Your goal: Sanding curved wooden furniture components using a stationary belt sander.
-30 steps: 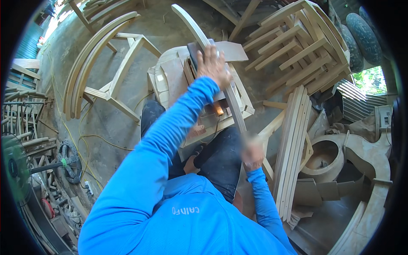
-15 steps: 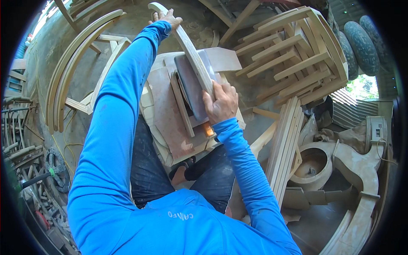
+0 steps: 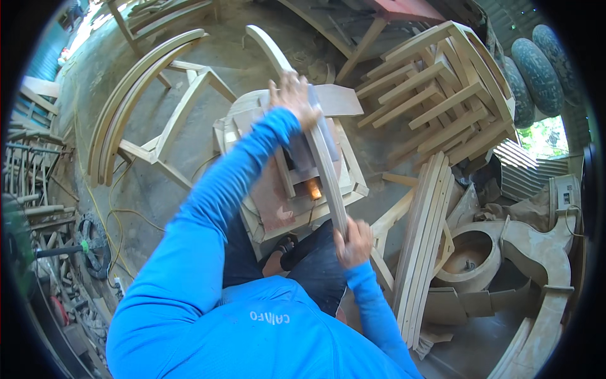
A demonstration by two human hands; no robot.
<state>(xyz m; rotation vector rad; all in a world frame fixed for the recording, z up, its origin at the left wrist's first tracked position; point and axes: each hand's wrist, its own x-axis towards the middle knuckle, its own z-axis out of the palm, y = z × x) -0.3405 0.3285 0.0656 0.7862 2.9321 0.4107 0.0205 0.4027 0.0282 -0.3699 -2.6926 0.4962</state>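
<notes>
While the left hand (image 3: 295, 104) lies across the upper half of a curved wooden strip (image 3: 327, 165), the right hand (image 3: 355, 243) has its near end, fingers and thumb closed round the wood just above the person's thigh. Left grip: fingers laid over the strip, palm down; cannot tell whether they curl underneath.

Strip's position: slanting over a grey flat plate (image 3: 302, 158) on the pale wooden bench (image 3: 361, 191), its bent far end overhanging beyond the bench. Contact with the plate is hidden beneath the left hand and wood. A small orange part (image 3: 314, 189) shows at the plate's near end.

Step in hand, by my reading: working the strip's lower face against the plate, probably smoothing. The next move seems to call for steady downward pressure from the left and careful steering from the right, following the curve; uneven pressure could leave a flat spot.

Nearby: long planks (image 3: 424, 234) to the right, a wooden frame (image 3: 180, 120) to the left.
</notes>
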